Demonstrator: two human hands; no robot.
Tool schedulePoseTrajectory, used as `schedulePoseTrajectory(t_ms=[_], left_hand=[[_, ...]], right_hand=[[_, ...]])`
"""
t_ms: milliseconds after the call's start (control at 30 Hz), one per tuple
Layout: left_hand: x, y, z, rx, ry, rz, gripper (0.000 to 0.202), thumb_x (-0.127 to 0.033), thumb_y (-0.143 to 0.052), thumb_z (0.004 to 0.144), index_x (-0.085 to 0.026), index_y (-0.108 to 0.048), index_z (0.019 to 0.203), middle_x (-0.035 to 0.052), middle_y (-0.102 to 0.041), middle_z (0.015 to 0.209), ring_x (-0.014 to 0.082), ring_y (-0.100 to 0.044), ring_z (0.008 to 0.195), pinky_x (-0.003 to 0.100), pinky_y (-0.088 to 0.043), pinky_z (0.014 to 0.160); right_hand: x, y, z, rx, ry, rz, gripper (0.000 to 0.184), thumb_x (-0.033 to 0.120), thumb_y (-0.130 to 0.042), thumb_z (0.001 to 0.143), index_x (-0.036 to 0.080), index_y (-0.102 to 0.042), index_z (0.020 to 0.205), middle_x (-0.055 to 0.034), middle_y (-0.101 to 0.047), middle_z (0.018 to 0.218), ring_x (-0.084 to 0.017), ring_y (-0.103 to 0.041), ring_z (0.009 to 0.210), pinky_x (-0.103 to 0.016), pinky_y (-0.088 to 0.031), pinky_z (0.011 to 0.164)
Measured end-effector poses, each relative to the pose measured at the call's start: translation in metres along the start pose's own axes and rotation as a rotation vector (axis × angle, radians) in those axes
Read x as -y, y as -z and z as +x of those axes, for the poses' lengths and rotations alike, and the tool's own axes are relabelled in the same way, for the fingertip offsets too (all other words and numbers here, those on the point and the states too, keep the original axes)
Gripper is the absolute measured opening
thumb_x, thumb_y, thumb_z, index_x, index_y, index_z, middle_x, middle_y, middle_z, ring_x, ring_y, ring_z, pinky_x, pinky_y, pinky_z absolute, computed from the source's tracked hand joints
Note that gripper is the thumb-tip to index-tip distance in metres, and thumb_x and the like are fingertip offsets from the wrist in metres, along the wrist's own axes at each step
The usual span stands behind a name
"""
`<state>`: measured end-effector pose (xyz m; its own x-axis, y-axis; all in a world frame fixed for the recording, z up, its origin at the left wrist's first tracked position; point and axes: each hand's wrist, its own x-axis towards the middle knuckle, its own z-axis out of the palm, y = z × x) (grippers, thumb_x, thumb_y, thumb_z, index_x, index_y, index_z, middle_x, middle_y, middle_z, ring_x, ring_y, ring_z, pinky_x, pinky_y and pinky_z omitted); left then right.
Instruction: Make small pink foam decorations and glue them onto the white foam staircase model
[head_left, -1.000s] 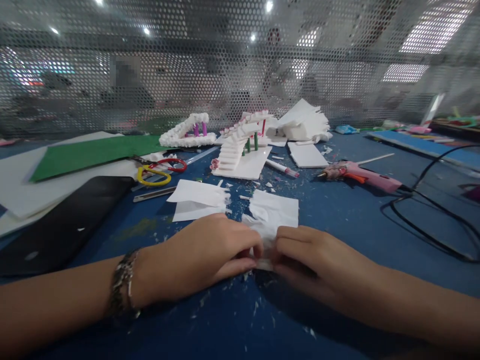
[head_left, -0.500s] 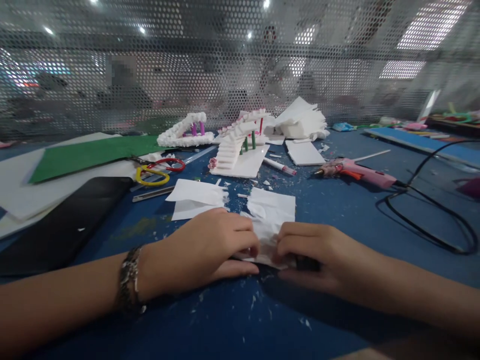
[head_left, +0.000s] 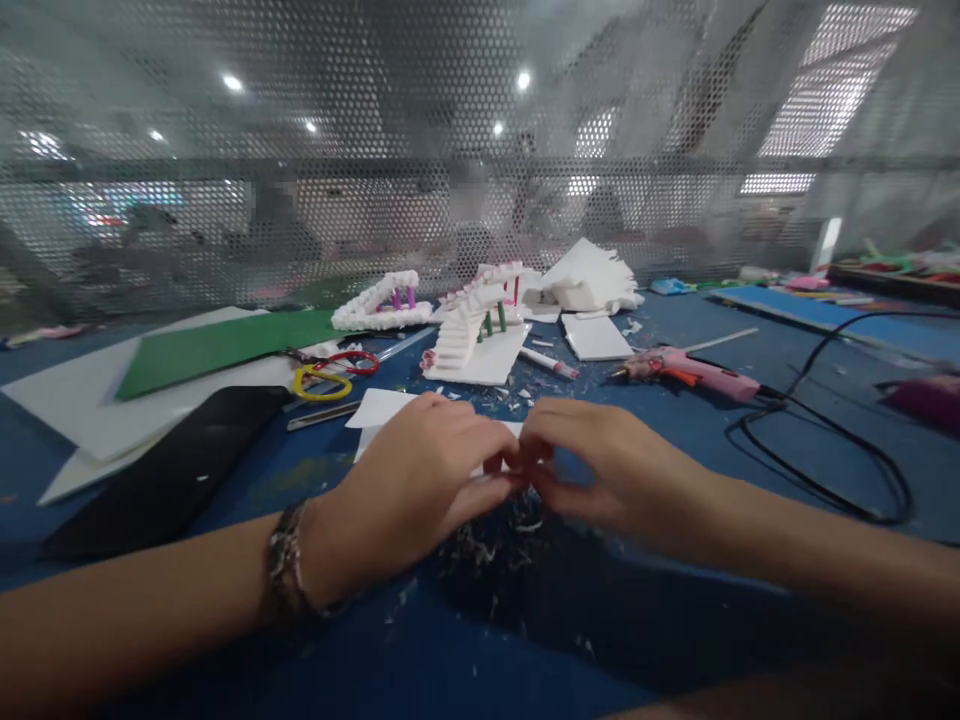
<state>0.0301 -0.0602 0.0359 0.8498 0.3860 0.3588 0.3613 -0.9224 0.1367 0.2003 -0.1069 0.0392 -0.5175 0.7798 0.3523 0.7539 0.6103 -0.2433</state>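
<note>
My left hand (head_left: 431,470), with a bracelet (head_left: 286,560) at the wrist, is closed in a pinch at the middle of the blue table (head_left: 480,650). Against its fingertips, my right hand (head_left: 600,460) pinches too. A white paper sheet (head_left: 514,428) shows only in slivers behind and between the fingers; most of it is hidden. Another white paper piece (head_left: 379,408) lies just beyond my left hand. Below the fingertips, small white scraps (head_left: 476,545) are strewn over the table. Past the hands stands a white model staircase (head_left: 465,330) with green posts on a white board.
At the left lie a black flat object (head_left: 165,470), scissors (head_left: 322,383), a cutter knife (head_left: 322,415) and a green sheet (head_left: 225,355). To the right rests a pink glue gun (head_left: 697,373) with a looping black cord (head_left: 832,440). A perforated metal screen (head_left: 420,130) runs behind.
My hands have come together, fingertips now meeting; my right hand moved left and slightly up. The crumpled paper that showed between them is now mostly hidden. The view has tilted up a little.
</note>
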Motion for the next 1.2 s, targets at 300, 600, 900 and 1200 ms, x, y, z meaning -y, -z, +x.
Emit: schedulePoseTrajectory(t_ms=[300,600,900,1200], left_hand=[[0.009,0.011,0.006,-0.108,0.246,-0.368,0.012,-0.027,-0.053,0.076,-0.018,-0.060,0.075,-0.0046,-0.059,0.069,0.0086,-0.052,0.064,0.019,-0.037,0.058],[0.014,0.010,0.017,0.008,0.340,-0.658,0.015,-0.027,-0.050,0.076,-0.016,-0.059,0.077,-0.0014,-0.060,0.074,0.0092,-0.053,0.067,0.019,-0.040,0.057],[0.017,0.000,0.015,0.041,0.443,-0.869,0.012,-0.027,-0.053,0.074,-0.016,-0.057,0.073,-0.0047,-0.055,0.065,0.0057,-0.048,0.058,0.016,-0.036,0.052],[0.010,-0.011,0.011,-0.051,0.455,-0.937,0.018,-0.033,-0.054,0.073,-0.015,-0.054,0.072,-0.0040,-0.049,0.062,0.0065,-0.043,0.053,0.017,-0.033,0.047]], right_hand=[[-0.011,0.000,0.004,-0.110,-0.061,0.200,0.027,0.021,-0.052,0.074,0.017,-0.044,0.100,-0.0052,-0.058,0.096,-0.013,-0.056,0.081,-0.024,-0.044,0.068],[-0.012,-0.001,-0.004,-0.278,0.064,0.184,0.015,0.015,-0.053,0.075,0.018,-0.056,0.089,0.0022,-0.064,0.076,-0.006,-0.057,0.066,-0.014,-0.044,0.061],[-0.014,-0.005,-0.002,-0.288,-0.068,0.247,0.009,0.017,-0.055,0.074,0.016,-0.059,0.081,0.0009,-0.066,0.074,-0.007,-0.061,0.068,-0.014,-0.046,0.063],[-0.015,-0.006,-0.002,-0.320,-0.107,0.243,0.008,0.022,-0.053,0.076,0.017,-0.059,0.075,0.0019,-0.064,0.067,-0.008,-0.056,0.059,-0.017,-0.042,0.054]])
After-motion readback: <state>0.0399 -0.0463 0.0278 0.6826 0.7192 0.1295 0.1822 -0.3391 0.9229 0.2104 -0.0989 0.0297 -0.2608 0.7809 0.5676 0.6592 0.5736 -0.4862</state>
